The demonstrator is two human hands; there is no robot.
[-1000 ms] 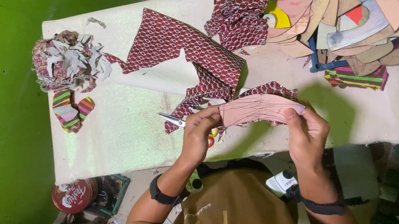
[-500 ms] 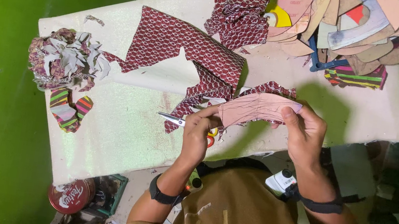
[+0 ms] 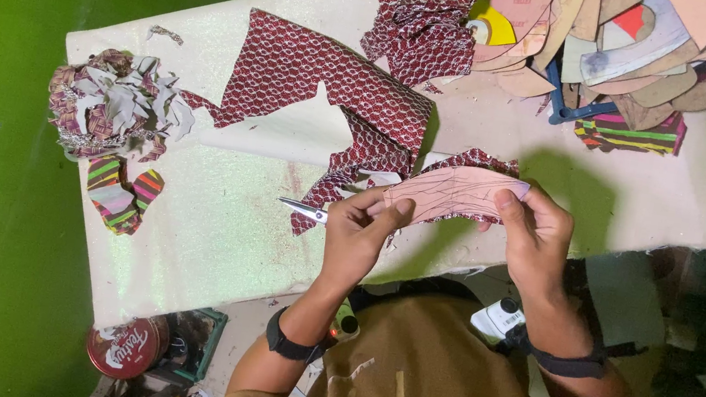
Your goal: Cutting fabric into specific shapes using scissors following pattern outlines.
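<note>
Pinching a pink paper pattern (image 3: pixel 465 195) at each end, left hand (image 3: pixel 357 232) also gripping scissors (image 3: pixel 302 209), right hand (image 3: pixel 538 233)

Scrap heap (image 3: pixel 113 102), round tin (image 3: pixel 126 346).

A small craft workshop: a worktable (image 3: pixel 206 232) bearing cut patterned fabric (image 3: pixel 315 79), a heap of scraps (image 3: pixel 113 104), stacked cardboard templates (image 3: pixel 606 31) and scissors (image 3: pixel 304 210), against green walls.
</note>
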